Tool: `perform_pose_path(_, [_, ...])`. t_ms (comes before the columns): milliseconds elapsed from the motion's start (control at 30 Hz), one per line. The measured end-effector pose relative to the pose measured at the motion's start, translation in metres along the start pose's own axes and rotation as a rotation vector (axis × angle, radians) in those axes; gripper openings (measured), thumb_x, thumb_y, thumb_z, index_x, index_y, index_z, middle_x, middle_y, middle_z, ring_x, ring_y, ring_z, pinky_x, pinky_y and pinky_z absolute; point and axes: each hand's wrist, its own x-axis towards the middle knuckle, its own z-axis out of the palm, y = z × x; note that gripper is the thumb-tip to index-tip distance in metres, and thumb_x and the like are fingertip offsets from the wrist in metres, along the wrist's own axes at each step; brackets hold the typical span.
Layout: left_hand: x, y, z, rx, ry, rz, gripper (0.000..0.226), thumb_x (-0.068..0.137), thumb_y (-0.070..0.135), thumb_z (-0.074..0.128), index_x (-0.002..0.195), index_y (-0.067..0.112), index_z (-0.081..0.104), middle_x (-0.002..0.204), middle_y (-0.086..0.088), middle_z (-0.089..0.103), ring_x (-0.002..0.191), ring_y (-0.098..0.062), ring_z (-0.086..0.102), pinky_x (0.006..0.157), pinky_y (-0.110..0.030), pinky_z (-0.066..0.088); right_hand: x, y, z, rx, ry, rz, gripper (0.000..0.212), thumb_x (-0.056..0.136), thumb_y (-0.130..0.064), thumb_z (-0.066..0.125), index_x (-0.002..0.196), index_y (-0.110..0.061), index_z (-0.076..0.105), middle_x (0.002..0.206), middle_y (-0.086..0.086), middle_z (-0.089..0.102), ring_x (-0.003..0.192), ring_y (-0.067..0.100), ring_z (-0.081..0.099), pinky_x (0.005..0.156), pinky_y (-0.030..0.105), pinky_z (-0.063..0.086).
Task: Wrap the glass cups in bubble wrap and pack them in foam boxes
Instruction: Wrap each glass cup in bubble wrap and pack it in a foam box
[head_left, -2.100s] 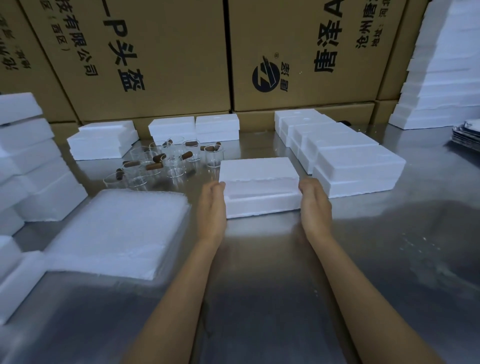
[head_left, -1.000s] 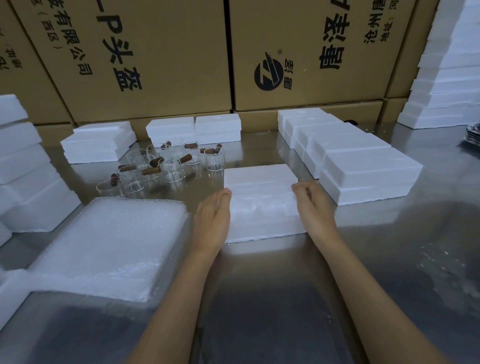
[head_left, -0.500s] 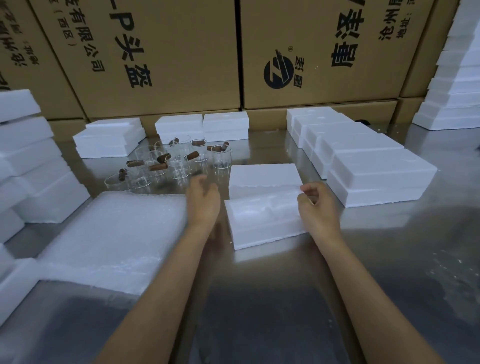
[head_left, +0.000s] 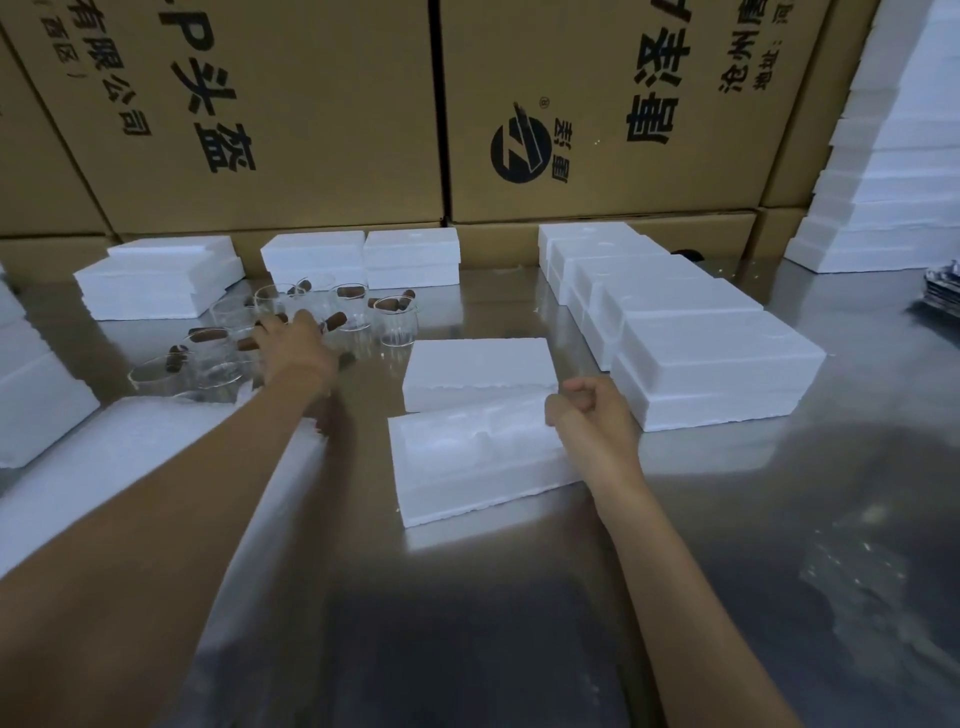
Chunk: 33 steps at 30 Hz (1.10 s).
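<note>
The left hand (head_left: 296, 345) reaches with fingers spread loosely over the glass cups (head_left: 291, 332) at 11 o'clock, closing on none yet. The right hand (head_left: 589, 418), fingers curled, rests at the right end of the open foam box (head_left: 467, 457) at 12 o'clock; whether it grips is unclear. The step looks like fetching 1 cup; next, carry it to the bubble wrap (head_left: 156, 457) at 9 o'clock.
</note>
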Motion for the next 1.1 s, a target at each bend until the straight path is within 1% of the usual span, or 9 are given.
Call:
perform_pose_path(133, [-0.014, 0.010, 0.003, -0.135, 0.046, 0.032, 0.022, 0.095, 0.010, 0.060, 0.117, 0.008, 0.060, 0.144, -0.022, 0.036, 0.129, -0.043, 0.045, 0.107, -0.046, 0.042, -0.003, 0.001, 0.004, -0.126, 0.012, -0.001, 0.029, 0.082, -0.018, 0.061, 0.108, -0.028, 0.054, 0.107, -0.004, 0.058, 0.083, 0.006, 0.057, 0.067, 0.025, 0.042])
perform_pose_path(267, [-0.035, 0.021, -0.006, -0.493, 0.104, 0.127, 0.013, 0.097, 0.009, 0.058, 0.109, 0.006, 0.064, 0.140, -0.017, 0.043, 0.134, -0.028, 0.043, 0.108, -0.029, 0.036, -0.007, 0.000, 0.006, -0.128, 0.049, -0.024, 0.026, 0.083, -0.016, 0.061, 0.106, -0.027, 0.053, 0.112, 0.000, 0.059, 0.081, 0.008, 0.058, 0.061, 0.022, 0.039])
perform_pose_path(367, [-0.061, 0.030, -0.027, -0.702, 0.144, 0.192, 0.004, 0.095, 0.016, 0.067, 0.098, 0.019, 0.066, 0.133, -0.006, 0.044, 0.128, -0.020, 0.047, 0.107, -0.030, 0.041, -0.011, -0.003, 0.008, -0.183, 0.060, -0.033, 0.028, 0.084, -0.018, 0.064, 0.108, -0.024, 0.052, 0.119, 0.004, 0.058, 0.079, 0.007, 0.056, 0.060, 0.021, 0.037])
perform_pose_path(433, [-0.081, 0.033, -0.040, -0.798, 0.136, 0.209, 0.005, 0.092, 0.024, 0.071, 0.090, 0.026, 0.067, 0.127, 0.001, 0.049, 0.118, -0.013, 0.051, 0.101, -0.029, 0.042, -0.016, -0.007, 0.007, -0.265, 0.094, -0.073, 0.033, 0.084, -0.024, 0.066, 0.115, -0.022, 0.053, 0.125, 0.003, 0.051, 0.086, 0.009, 0.056, 0.067, 0.026, 0.040])
perform_pose_path(533, [-0.113, 0.032, -0.055, -1.015, 0.028, 0.138, 0.006, 0.088, 0.026, 0.077, 0.089, 0.026, 0.071, 0.118, 0.004, 0.066, 0.098, 0.000, 0.062, 0.082, -0.018, 0.049, -0.027, -0.019, 0.005, -0.409, 0.244, -0.356, 0.045, 0.084, -0.039, 0.065, 0.123, -0.021, 0.052, 0.124, -0.001, 0.048, 0.109, 0.023, 0.055, 0.090, 0.042, 0.050])
perform_pose_path(667, [-0.149, 0.027, -0.061, -1.293, -0.242, 0.115, 0.011, 0.088, 0.013, 0.074, 0.099, 0.012, 0.073, 0.107, -0.007, 0.073, 0.099, -0.022, 0.066, 0.093, -0.038, 0.051, -0.059, -0.038, 0.020, -0.270, 0.144, -0.560, 0.063, 0.077, -0.066, 0.067, 0.129, -0.039, 0.041, 0.117, -0.025, 0.044, 0.106, 0.003, 0.052, 0.086, 0.025, 0.049])
perform_pose_path(733, [-0.159, 0.027, -0.061, -1.397, -0.350, 0.098, 0.014, 0.089, 0.008, 0.072, 0.103, 0.009, 0.072, 0.105, -0.010, 0.070, 0.101, -0.024, 0.064, 0.092, -0.036, 0.052, -0.075, -0.039, 0.030, -0.244, 0.072, -0.617, 0.070, 0.071, -0.071, 0.070, 0.127, -0.042, 0.039, 0.112, -0.029, 0.044, 0.102, 0.000, 0.050, 0.082, 0.018, 0.043])
perform_pose_path(867, [-0.174, 0.031, -0.055, -1.420, -0.420, 0.098, 0.013, 0.088, 0.007, 0.072, 0.101, 0.008, 0.069, 0.103, -0.008, 0.066, 0.102, -0.021, 0.063, 0.093, -0.033, 0.052, -0.083, -0.033, 0.039, -0.223, 0.075, -0.657, 0.056, 0.073, -0.056, 0.078, 0.112, -0.036, 0.043, 0.106, -0.022, 0.049, 0.096, 0.005, 0.054, 0.080, 0.031, 0.050])
perform_pose_path(1100, [-0.174, 0.027, -0.054, -1.560, -0.502, -0.016, 0.031, 0.094, 0.017, 0.066, 0.124, 0.012, 0.061, 0.110, -0.004, 0.073, 0.108, -0.025, 0.069, 0.099, -0.038, 0.054, -0.083, -0.030, 0.046, -0.153, 0.070, -0.631, 0.049, 0.075, -0.047, 0.078, 0.110, -0.033, 0.046, 0.107, -0.023, 0.050, 0.096, 0.004, 0.053, 0.076, 0.013, 0.043])
